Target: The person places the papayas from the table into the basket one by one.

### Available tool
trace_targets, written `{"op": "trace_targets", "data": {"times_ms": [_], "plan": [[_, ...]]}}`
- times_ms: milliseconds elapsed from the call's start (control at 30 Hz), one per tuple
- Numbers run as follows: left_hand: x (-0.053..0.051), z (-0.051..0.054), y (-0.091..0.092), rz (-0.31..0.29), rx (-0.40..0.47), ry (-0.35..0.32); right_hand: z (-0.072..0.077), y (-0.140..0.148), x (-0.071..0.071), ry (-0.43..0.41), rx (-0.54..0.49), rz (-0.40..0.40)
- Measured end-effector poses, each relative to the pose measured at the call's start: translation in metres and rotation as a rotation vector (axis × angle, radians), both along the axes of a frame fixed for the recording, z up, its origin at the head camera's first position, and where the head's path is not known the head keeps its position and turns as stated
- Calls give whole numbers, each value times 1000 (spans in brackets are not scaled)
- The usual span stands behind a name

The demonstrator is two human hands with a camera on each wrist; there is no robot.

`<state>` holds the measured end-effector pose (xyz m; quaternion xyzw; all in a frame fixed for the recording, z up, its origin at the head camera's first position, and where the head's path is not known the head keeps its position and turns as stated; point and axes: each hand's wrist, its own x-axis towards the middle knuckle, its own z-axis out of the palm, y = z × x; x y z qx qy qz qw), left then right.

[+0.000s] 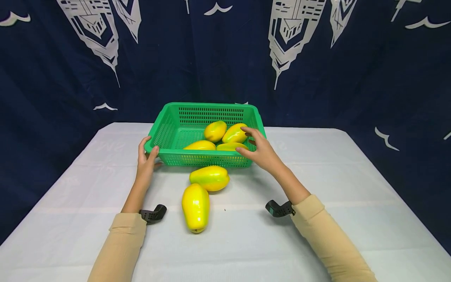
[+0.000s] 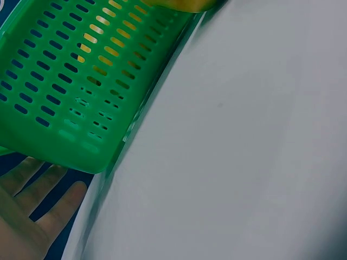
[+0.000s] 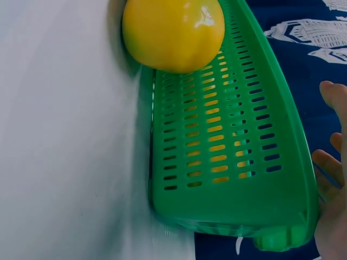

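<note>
A green plastic basket [image 1: 211,158] stands near the back of the table, with several glossy yellow papayas [image 1: 215,131] inside, mostly toward its right half. My left hand [image 1: 145,166] touches the basket's front left corner; in the left wrist view its fingers [image 2: 59,208] are straight and spread beside that corner. My right hand [image 1: 262,152] is at the front right corner, fingers parted above the rim and nothing held. In front of the basket, one yellow-green papaya [image 1: 210,178] lies sideways. Another papaya [image 1: 195,207] lies nearer, pointing toward me.
A white cloth covers the table [image 1: 239,243]. Behind it hangs a dark blue curtain [image 1: 218,51] with white printed shapes. Black wrist cameras are worn on the left wrist [image 1: 154,214] and right wrist [image 1: 280,208].
</note>
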<state>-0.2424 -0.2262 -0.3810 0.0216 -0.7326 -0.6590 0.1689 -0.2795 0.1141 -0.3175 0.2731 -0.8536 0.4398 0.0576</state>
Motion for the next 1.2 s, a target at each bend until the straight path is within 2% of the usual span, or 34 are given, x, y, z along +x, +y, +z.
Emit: {"op": "trace_targets", "data": {"times_ms": [533, 833, 1200], "plan": [[-1, 0, 0, -2, 0, 6, -6, 3, 15, 65, 12, -72], [-1, -1, 0, 1, -5, 2, -8, 3, 24, 101, 52, -61], [-1, -1, 0, -7, 6, 5, -7, -3, 42, 149, 73, -34]]}}
